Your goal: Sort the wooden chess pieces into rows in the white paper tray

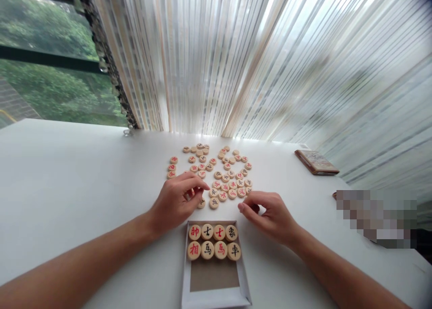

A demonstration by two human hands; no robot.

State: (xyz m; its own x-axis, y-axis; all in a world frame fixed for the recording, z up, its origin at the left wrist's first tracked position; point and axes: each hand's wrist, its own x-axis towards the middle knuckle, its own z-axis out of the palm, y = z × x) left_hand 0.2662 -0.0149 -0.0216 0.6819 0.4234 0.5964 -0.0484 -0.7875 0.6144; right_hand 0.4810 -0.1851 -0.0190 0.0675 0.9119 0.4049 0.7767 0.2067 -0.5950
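Observation:
Many round wooden Chinese chess pieces [232, 193] with red or black characters lie loosely on the white table. My left hand [177, 198] is over the near left of them, thumb and fingers curled close together; a bit of red-marked piece shows between them, but I cannot tell whether it is held. On the right, my right hand [268, 214] rests beside the pieces with thumb and index finger closed, nothing visible in them. Between my forearms is a shallow white box [221, 297]. Two rows of larger-looking pieces [207, 250] sit face up in its far part, above a bare brown bottom.
The white table [101, 174] runs back to a striped string curtain [202, 61]. A flat brown box [316, 162] lies at the far right edge. Nearer on the right is a pixelated area [378, 219]. A window with trees [50, 74] is at the left.

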